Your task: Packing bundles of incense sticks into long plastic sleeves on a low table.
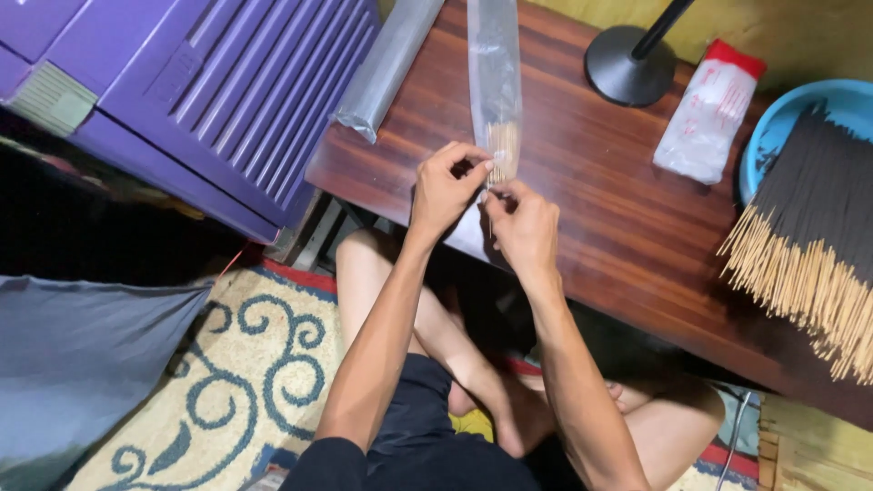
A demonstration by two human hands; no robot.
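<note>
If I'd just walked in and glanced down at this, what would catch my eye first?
Probably the two hands meeting at the near edge of the dark wooden table: the left hand and right hand pinch the open end of a long clear plastic sleeve with thin pale sticks inside. Next, at the far right, a big fan of dark incense sticks spilling from a blue tub, and the purple slatted cabinet upper left.
</note>
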